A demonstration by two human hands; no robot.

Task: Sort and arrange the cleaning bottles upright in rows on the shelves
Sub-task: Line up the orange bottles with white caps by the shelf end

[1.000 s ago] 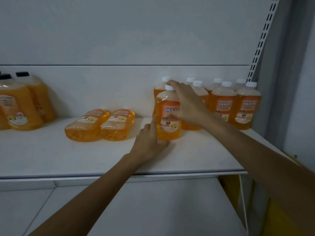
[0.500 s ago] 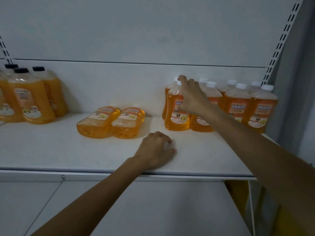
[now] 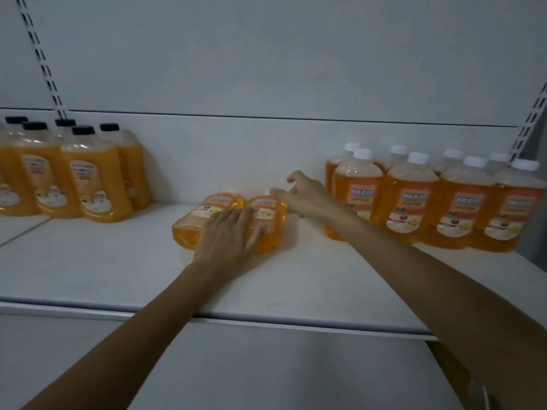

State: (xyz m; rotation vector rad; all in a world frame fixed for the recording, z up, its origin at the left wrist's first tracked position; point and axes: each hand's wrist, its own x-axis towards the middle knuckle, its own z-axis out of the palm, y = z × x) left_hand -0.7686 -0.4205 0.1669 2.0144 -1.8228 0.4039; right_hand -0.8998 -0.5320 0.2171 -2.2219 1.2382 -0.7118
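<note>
Two bottles (image 3: 189, 232) lay on their sides, touching each other, on the shelf (image 3: 296, 285) between the black-capped bottles (image 3: 91, 179) and the white-capped row (image 3: 414, 199). The left hand (image 3: 228, 241) rested flat on both, fingers straight. The right hand (image 3: 305, 196) hovered at the far end of the right-hand bottle (image 3: 275, 229), loosely open and holding nothing. Lifting one could let the other roll toward the edge, and a careless swing might topple the row.

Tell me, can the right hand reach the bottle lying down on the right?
Probably yes. The right hand hovers open by the top end of that lying bottle, nothing between them; the left hand rests on its lower part.
</note>
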